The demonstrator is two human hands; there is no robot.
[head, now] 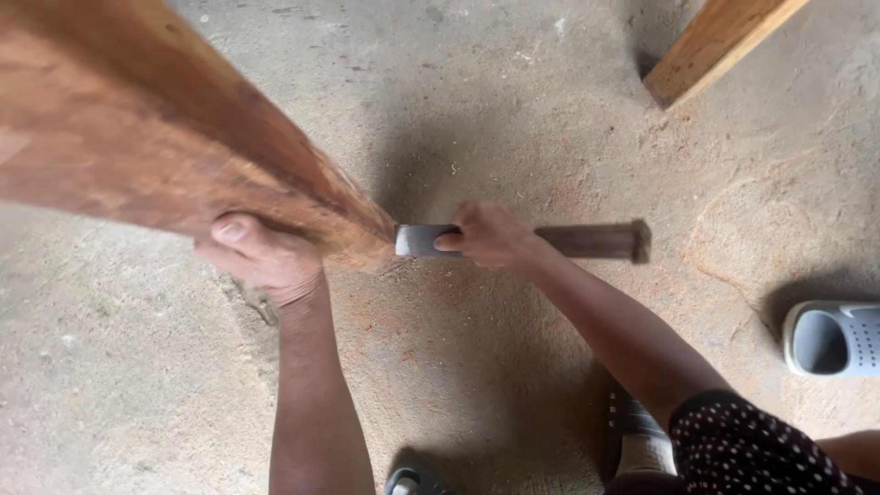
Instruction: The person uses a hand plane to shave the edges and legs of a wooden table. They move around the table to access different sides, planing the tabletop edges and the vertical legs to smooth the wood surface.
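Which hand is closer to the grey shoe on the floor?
The right hand, gripping the hatchet mid-picture, is nearer the grey shoe. The left hand holds the plank farther away.

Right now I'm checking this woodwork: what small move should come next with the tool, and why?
Probably draw the grey metal blade with the dark wooden handle slightly back from the reddish-brown wooden plank. Its edge sits at the plank's narrowed end, the right hand grips it, the left hand steadies the wood, and sawdust covers the concrete floor.
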